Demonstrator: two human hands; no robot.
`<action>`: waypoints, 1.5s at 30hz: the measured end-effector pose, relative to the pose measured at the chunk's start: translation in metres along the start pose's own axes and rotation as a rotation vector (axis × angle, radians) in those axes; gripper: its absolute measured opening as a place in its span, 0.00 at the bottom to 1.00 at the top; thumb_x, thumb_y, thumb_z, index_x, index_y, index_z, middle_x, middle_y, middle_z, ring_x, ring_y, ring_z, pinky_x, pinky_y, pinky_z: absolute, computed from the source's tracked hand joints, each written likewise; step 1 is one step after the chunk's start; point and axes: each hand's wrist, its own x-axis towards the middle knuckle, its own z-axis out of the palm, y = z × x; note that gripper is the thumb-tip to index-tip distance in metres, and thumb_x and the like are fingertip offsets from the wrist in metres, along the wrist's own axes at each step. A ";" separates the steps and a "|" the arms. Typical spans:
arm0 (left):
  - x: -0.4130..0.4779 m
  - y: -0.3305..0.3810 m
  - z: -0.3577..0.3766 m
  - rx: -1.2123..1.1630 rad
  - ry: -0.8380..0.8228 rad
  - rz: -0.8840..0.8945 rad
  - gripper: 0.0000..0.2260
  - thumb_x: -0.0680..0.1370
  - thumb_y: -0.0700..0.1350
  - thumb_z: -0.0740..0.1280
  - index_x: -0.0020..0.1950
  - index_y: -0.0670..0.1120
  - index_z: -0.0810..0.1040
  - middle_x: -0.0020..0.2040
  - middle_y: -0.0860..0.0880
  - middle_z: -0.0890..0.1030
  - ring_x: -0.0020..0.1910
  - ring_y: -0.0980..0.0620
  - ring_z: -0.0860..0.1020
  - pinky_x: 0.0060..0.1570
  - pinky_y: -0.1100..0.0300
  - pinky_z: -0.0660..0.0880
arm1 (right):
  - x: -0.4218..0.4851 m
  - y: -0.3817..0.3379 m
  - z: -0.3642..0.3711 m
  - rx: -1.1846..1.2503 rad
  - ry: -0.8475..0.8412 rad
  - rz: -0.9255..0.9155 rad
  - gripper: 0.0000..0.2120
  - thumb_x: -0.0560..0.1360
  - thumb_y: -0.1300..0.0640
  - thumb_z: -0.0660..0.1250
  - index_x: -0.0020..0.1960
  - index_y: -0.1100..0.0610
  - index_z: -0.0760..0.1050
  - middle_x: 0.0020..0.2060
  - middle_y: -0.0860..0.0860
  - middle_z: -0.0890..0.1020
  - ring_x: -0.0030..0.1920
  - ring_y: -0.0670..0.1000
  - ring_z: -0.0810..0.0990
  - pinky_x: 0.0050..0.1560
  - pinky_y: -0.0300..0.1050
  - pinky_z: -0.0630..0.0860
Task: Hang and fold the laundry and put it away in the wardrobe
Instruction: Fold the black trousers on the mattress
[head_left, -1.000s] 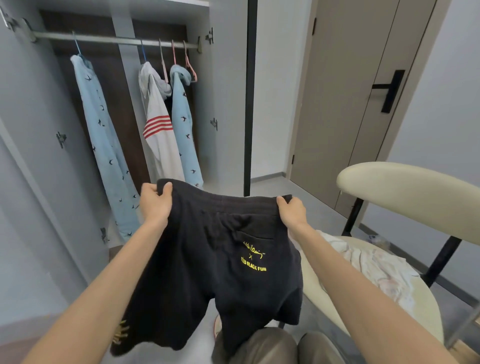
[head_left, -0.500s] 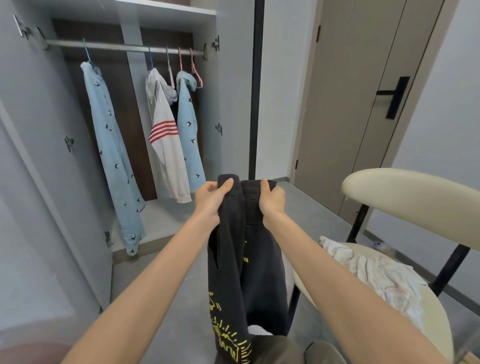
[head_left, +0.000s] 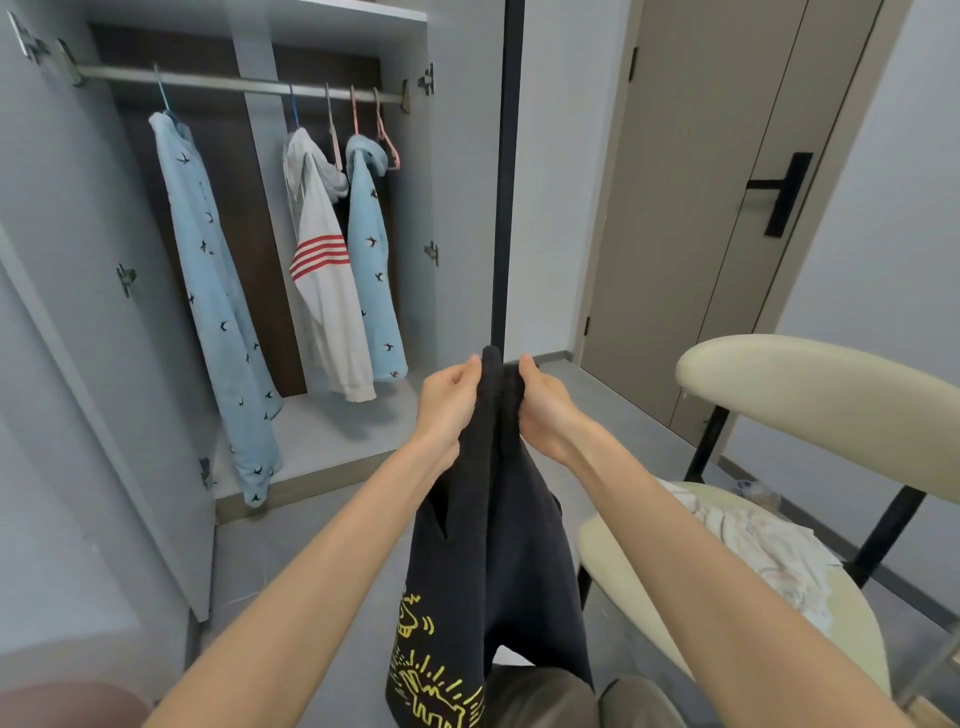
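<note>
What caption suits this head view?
Left hand and right hand hold black shorts, folded lengthwise, before the open wardrobe.

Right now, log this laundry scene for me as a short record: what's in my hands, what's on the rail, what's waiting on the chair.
held item: black shorts, folded in half, hanging down, yellow print near the hem
left hand: grips the bunched waistband
right hand: grips the waistband beside it
rail: long blue bird-print garment, white hoodie with red stripes, second blue bird-print garment, all on hangers
spare: pink hanger, looks empty, near the rail's right end
chair: crumpled white laundry on the seat
</note>
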 end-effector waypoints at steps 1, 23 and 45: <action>-0.002 -0.002 -0.002 -0.001 -0.049 0.007 0.13 0.80 0.49 0.63 0.52 0.42 0.82 0.49 0.47 0.83 0.51 0.48 0.80 0.58 0.52 0.76 | -0.001 -0.001 -0.002 0.031 -0.019 0.004 0.23 0.84 0.48 0.48 0.58 0.65 0.73 0.59 0.61 0.79 0.58 0.55 0.79 0.61 0.46 0.73; -0.004 -0.017 -0.002 -0.020 -0.068 0.222 0.10 0.69 0.42 0.77 0.48 0.49 0.84 0.45 0.54 0.85 0.47 0.58 0.83 0.44 0.68 0.78 | -0.017 -0.003 -0.033 -0.085 -0.166 -0.167 0.14 0.81 0.50 0.59 0.52 0.58 0.79 0.49 0.54 0.85 0.50 0.50 0.84 0.50 0.40 0.79; 0.012 -0.015 -0.074 0.242 0.077 0.111 0.31 0.72 0.57 0.68 0.71 0.48 0.64 0.67 0.48 0.72 0.65 0.47 0.72 0.61 0.52 0.71 | -0.009 -0.048 0.010 -0.193 -0.008 -0.447 0.17 0.81 0.47 0.58 0.61 0.58 0.72 0.51 0.50 0.80 0.49 0.45 0.79 0.41 0.31 0.75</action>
